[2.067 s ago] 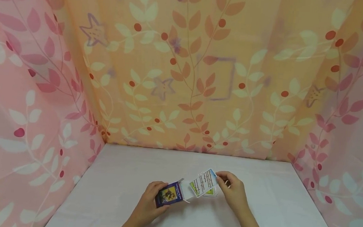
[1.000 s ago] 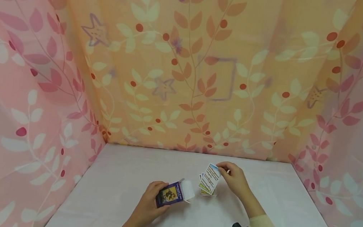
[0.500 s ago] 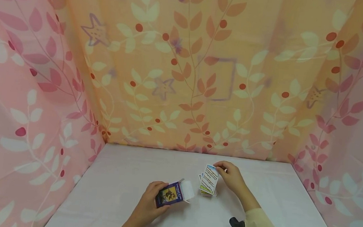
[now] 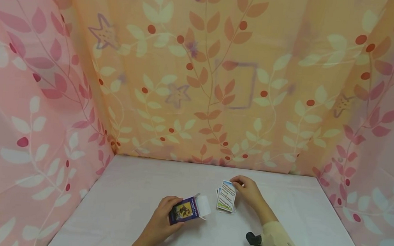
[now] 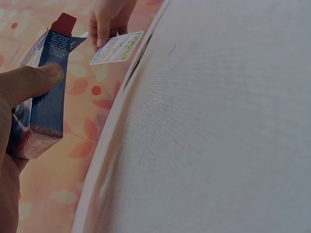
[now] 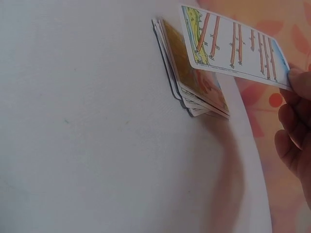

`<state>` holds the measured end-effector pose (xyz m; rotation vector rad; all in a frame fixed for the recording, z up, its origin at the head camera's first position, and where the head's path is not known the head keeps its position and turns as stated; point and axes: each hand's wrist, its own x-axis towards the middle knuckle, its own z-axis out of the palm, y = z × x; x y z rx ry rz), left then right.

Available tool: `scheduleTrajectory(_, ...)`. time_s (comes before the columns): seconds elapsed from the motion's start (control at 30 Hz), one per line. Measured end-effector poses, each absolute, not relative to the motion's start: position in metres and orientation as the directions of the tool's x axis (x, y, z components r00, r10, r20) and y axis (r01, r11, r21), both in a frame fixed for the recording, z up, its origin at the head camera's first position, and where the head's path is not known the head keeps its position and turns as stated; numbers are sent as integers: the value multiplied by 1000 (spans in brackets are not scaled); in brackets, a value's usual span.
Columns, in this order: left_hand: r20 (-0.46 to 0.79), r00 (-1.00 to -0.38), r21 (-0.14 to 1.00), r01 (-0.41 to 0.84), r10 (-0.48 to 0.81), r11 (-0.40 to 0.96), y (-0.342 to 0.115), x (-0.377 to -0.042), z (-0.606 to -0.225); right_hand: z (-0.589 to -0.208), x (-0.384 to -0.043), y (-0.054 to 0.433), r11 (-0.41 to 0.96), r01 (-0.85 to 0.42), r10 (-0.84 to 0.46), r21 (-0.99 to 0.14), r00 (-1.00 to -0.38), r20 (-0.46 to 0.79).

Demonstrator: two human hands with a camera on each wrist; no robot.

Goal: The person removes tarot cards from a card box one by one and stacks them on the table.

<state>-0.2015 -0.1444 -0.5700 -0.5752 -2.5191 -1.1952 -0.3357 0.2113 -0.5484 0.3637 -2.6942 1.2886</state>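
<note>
My left hand point(image 4: 164, 218) grips a dark blue card box point(image 4: 184, 211) with a yellow picture on its front. The box's white flap stands open toward the right, and in the left wrist view its blue side point(image 5: 51, 92) lies under my thumb. Between thumb and fingers, my right hand point(image 4: 248, 192) pinches one edge of a tarot card point(image 6: 235, 46) showing several slanting brown staves. That card hovers above a small, uneven stack of cards point(image 6: 187, 73) on the white table, its far end over the stack in the right wrist view.
A black object point(image 4: 253, 239), perhaps part of the wrist camera, shows beside the right sleeve point(image 4: 283, 244). The white table point(image 4: 135, 184) is enclosed at the back and sides by leaf-patterned cloth point(image 4: 199, 99) in orange and pink.
The right hand has brought the staves card from near the box's opening across to the stack, turning it more upright and lowering it. The left hand and box stay almost still.
</note>
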Motion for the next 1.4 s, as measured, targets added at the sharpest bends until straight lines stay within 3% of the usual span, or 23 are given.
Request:
scheduleTrajectory(0.63,443,-867,659,488,230,572,-144,-201,-570,-565,-349,208,543,-139,-136,-828,-988,77)
scheduleTrajectory(1.4,413,-882,680,465,228,567,-145,-202,-570,-583,-363,203,621,-225,-176,-750,-973,146)
